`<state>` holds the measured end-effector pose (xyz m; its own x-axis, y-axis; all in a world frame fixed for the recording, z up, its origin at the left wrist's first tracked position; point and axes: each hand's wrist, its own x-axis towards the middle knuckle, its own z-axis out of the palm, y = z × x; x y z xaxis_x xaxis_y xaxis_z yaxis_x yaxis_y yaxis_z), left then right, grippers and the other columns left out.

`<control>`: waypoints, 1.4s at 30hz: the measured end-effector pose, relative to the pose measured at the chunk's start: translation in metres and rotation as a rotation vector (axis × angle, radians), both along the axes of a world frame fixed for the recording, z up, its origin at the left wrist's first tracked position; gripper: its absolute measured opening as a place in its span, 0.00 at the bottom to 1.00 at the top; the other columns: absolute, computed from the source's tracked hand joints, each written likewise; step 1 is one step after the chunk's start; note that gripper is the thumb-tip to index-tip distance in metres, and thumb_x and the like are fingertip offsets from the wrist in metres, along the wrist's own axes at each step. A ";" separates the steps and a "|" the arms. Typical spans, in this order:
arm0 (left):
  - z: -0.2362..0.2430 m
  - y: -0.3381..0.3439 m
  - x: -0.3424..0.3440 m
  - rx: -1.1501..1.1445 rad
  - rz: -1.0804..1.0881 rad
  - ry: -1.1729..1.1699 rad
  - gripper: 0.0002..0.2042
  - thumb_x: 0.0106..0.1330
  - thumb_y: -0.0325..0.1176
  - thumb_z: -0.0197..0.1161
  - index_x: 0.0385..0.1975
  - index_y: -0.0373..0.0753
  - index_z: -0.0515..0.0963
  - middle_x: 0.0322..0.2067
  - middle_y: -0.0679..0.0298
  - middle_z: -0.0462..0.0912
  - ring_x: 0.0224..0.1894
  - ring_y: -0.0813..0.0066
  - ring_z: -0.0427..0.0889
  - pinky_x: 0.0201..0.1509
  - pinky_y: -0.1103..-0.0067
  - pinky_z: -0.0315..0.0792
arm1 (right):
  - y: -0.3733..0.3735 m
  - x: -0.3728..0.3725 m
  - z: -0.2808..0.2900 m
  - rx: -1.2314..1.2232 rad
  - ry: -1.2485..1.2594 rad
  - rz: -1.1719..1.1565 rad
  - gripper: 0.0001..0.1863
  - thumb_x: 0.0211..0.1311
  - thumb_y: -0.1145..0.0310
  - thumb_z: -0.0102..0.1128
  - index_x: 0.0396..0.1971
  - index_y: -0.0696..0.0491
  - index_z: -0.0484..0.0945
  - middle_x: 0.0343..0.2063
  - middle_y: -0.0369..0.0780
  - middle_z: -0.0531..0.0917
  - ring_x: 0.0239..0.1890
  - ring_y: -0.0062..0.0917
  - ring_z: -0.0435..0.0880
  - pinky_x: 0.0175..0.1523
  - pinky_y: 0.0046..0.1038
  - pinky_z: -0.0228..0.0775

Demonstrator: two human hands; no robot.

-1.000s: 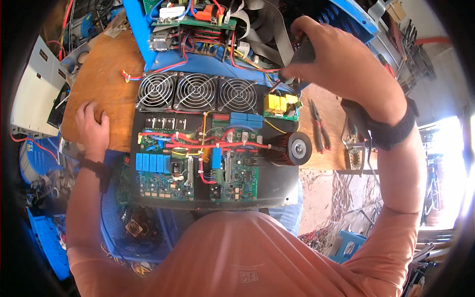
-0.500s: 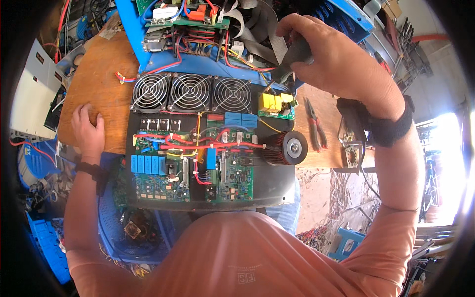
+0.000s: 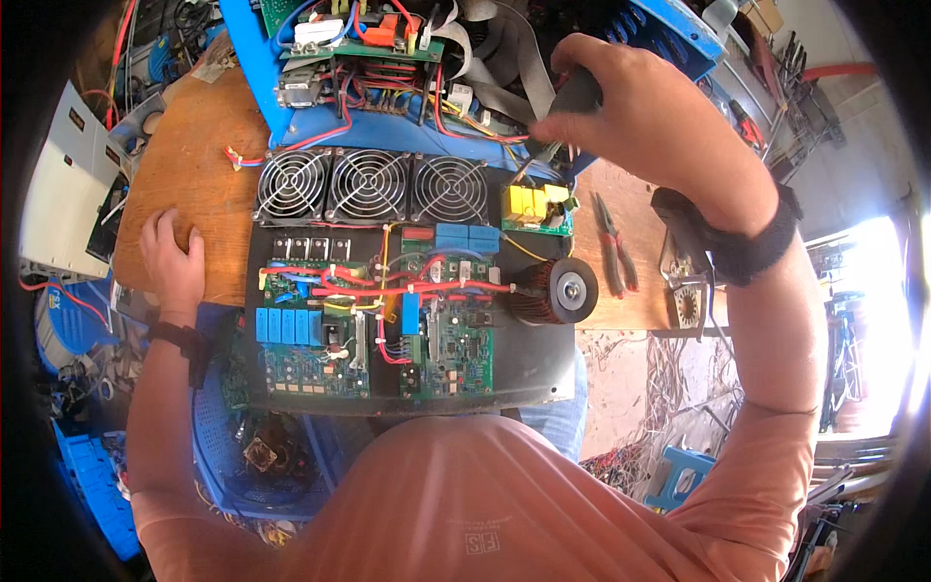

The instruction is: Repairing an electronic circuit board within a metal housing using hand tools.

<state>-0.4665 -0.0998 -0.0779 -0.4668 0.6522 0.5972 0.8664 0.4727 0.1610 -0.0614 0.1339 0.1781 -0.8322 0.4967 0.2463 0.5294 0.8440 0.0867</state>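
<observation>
A black panel point(image 3: 529, 364) carries circuit boards point(image 3: 451, 344), a row of three metal-grilled fans point(image 3: 369, 181) and a copper-wound coil point(image 3: 551, 291). My right hand point(image 3: 645, 126) grips a black-bodied tool point(image 3: 579, 95), its slim metal shaft pointing down toward a small board with yellow components point(image 3: 529, 206) at the panel's back right corner; I cannot make out whether it touches. Further left, my left hand point(image 3: 175, 252) lies on the wooden table point(image 3: 175, 126), fingers loosely apart and holding nothing.
An opened blue metal case point(image 3: 263, 53) with boards and ribbon cables stands behind the fans. Red-handled pliers point(image 3: 613, 247) lie right of the panel, beside metal clamp-like parts point(image 3: 687, 301). A white unit point(image 3: 63, 184) is at far left, a blue perforated basket point(image 3: 223, 466) below.
My right hand and its tool have shifted somewhat left over the last second, with the panel and surroundings also appearing slightly further left in view. My left hand still rests on the table.
</observation>
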 end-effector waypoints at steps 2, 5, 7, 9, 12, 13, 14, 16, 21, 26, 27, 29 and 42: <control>0.001 0.000 0.001 0.003 -0.006 0.002 0.20 0.59 0.32 0.64 0.52 0.34 0.73 0.54 0.49 0.72 0.58 0.47 0.68 0.64 0.60 0.61 | -0.001 -0.002 0.001 -0.109 -0.052 -0.134 0.17 0.50 0.71 0.66 0.42 0.56 0.77 0.36 0.46 0.82 0.41 0.41 0.83 0.46 0.33 0.74; 0.001 0.000 0.001 0.004 0.005 0.011 0.20 0.59 0.32 0.64 0.52 0.35 0.73 0.54 0.48 0.72 0.58 0.47 0.68 0.64 0.60 0.62 | -0.004 -0.002 0.004 -0.157 -0.006 0.035 0.14 0.52 0.74 0.63 0.41 0.56 0.77 0.36 0.46 0.82 0.41 0.39 0.83 0.44 0.32 0.74; 0.001 0.001 0.001 -0.002 0.006 0.000 0.20 0.59 0.32 0.64 0.52 0.35 0.74 0.54 0.49 0.72 0.58 0.47 0.68 0.63 0.60 0.62 | -0.006 0.001 0.008 -0.098 0.090 0.132 0.14 0.53 0.75 0.62 0.42 0.56 0.77 0.36 0.45 0.82 0.39 0.36 0.83 0.44 0.31 0.74; 0.001 0.000 0.000 -0.005 0.001 0.007 0.20 0.60 0.33 0.64 0.52 0.35 0.74 0.54 0.49 0.72 0.58 0.47 0.69 0.63 0.60 0.63 | -0.009 0.010 0.015 -0.069 0.139 0.139 0.15 0.53 0.76 0.62 0.43 0.55 0.77 0.36 0.44 0.82 0.38 0.32 0.83 0.44 0.30 0.74; 0.000 -0.002 -0.003 -0.036 0.020 0.018 0.20 0.60 0.34 0.64 0.52 0.36 0.74 0.54 0.51 0.73 0.58 0.48 0.69 0.62 0.61 0.63 | -0.023 0.040 0.030 -0.036 0.212 0.090 0.16 0.54 0.77 0.62 0.45 0.55 0.78 0.37 0.40 0.82 0.39 0.26 0.82 0.46 0.27 0.73; 0.000 -0.005 -0.005 -0.064 0.046 0.023 0.20 0.61 0.34 0.64 0.52 0.36 0.74 0.55 0.51 0.73 0.58 0.49 0.69 0.62 0.61 0.64 | -0.029 0.052 0.032 -0.039 0.283 0.065 0.15 0.50 0.75 0.64 0.41 0.57 0.79 0.35 0.44 0.81 0.38 0.38 0.83 0.45 0.32 0.74; -0.003 -0.004 -0.006 -0.058 0.039 0.101 0.20 0.61 0.34 0.64 0.53 0.37 0.74 0.55 0.51 0.73 0.59 0.49 0.69 0.62 0.62 0.64 | -0.038 0.068 0.034 -0.051 0.300 -0.045 0.15 0.50 0.75 0.64 0.41 0.57 0.79 0.34 0.44 0.81 0.37 0.35 0.83 0.44 0.30 0.74; -0.006 -0.002 -0.010 -0.077 0.060 0.027 0.20 0.63 0.36 0.63 0.54 0.37 0.74 0.56 0.52 0.73 0.58 0.51 0.71 0.62 0.63 0.65 | -0.056 0.105 0.032 -0.047 0.333 -0.256 0.15 0.50 0.75 0.65 0.41 0.57 0.80 0.34 0.42 0.82 0.36 0.31 0.83 0.43 0.28 0.73; -0.010 -0.003 -0.013 -0.090 0.068 0.034 0.19 0.63 0.33 0.61 0.53 0.35 0.73 0.56 0.49 0.72 0.60 0.48 0.68 0.65 0.61 0.62 | -0.049 0.184 -0.047 0.134 0.526 -0.605 0.13 0.50 0.77 0.65 0.38 0.57 0.79 0.33 0.44 0.80 0.38 0.35 0.80 0.45 0.32 0.72; -0.001 -0.002 -0.006 -0.155 0.108 0.069 0.20 0.62 0.33 0.62 0.54 0.34 0.73 0.57 0.49 0.72 0.60 0.48 0.67 0.65 0.62 0.61 | -0.012 0.209 -0.153 0.014 0.546 -0.712 0.17 0.52 0.75 0.64 0.42 0.57 0.72 0.40 0.50 0.74 0.42 0.48 0.77 0.46 0.40 0.73; 0.000 -0.002 -0.004 -0.136 0.093 0.033 0.20 0.62 0.33 0.62 0.53 0.34 0.73 0.56 0.49 0.72 0.60 0.48 0.68 0.65 0.62 0.61 | -0.009 0.209 -0.164 0.072 0.528 -0.677 0.16 0.53 0.75 0.64 0.42 0.57 0.71 0.40 0.50 0.74 0.42 0.48 0.77 0.45 0.42 0.73; 0.002 -0.002 -0.001 -0.129 0.089 0.046 0.19 0.61 0.32 0.62 0.52 0.35 0.73 0.56 0.50 0.72 0.60 0.49 0.68 0.65 0.62 0.61 | -0.007 0.206 -0.171 -0.003 0.463 -0.714 0.16 0.54 0.73 0.63 0.42 0.56 0.71 0.41 0.50 0.74 0.42 0.49 0.78 0.45 0.43 0.73; 0.009 0.001 0.006 -0.079 0.071 0.070 0.18 0.59 0.35 0.64 0.49 0.37 0.76 0.55 0.52 0.74 0.56 0.49 0.71 0.61 0.61 0.65 | 0.007 0.045 -0.078 -0.288 -0.024 -0.169 0.12 0.58 0.62 0.61 0.31 0.57 0.84 0.30 0.48 0.83 0.36 0.43 0.83 0.44 0.38 0.75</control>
